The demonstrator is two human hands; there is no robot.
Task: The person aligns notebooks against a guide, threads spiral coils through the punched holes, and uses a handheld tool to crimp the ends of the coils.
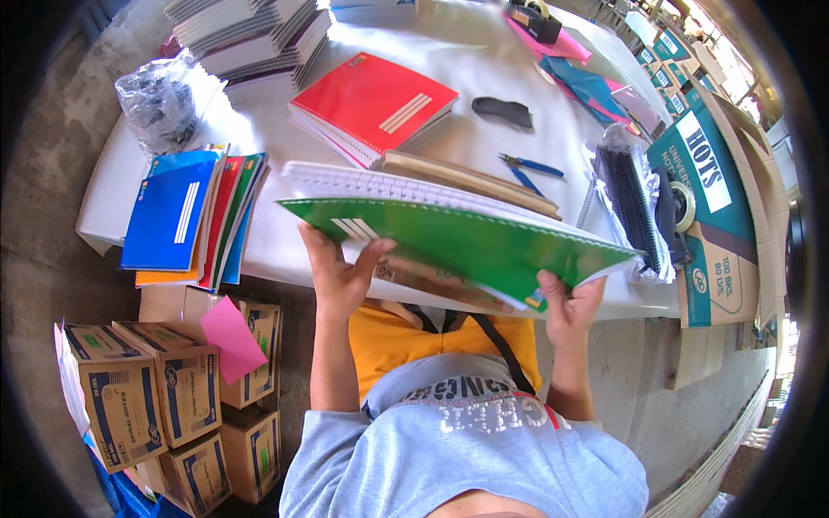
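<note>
We see the left hand (341, 274) and the right hand (570, 306) grasping a green-covered notebook (466, 246) over the near edge of the tabletop (466, 52), most fingers hidden beneath it; its pages (380, 185) partly mask a wooden block (466, 177). A torn wrapper (649, 269) holds dark coils (623, 194). We cannot identify the dark contents (173, 125) of the clear bag (136, 85), nor see inside the stacked cartons (190, 384).

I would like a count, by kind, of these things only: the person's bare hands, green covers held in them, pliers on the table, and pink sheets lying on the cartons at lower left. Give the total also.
Hands (left hand, right hand): 2
Green cover, held: 1
Pliers: 1
Pink sheet on the cartons: 1
Total: 5
</note>
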